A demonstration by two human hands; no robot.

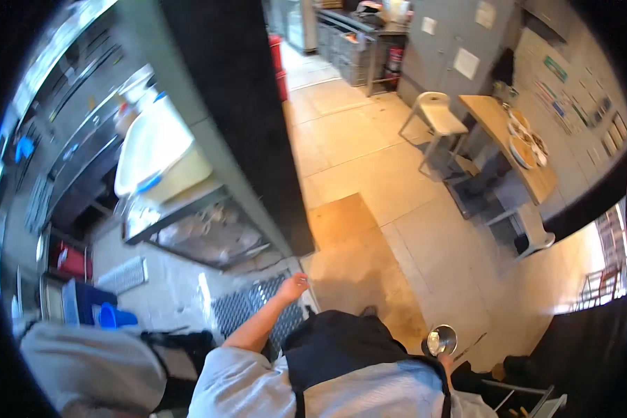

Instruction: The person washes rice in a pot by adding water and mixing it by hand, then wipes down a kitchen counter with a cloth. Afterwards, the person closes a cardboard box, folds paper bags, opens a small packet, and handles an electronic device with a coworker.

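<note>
My right hand (446, 361) grips a small round metal bowl (451, 336) low at my right side. Something pale lies inside the bowl, too small to name. My left hand (294, 287) is held out in front of me at the left, above the floor near a dark patterned metal mat (247, 305). Its fingers are curled closed, and whatever may be in them is hidden. A black apron (341, 346) covers my front.
A dark pillar (240, 104) rises ahead on the left, beside a shelf with a large white tub (157, 150). Another person's grey sleeve (94, 366) is close at my left. Right: a wooden table (491, 115) with plates and a stool (435, 115). A blue bucket (115, 317) stands left.
</note>
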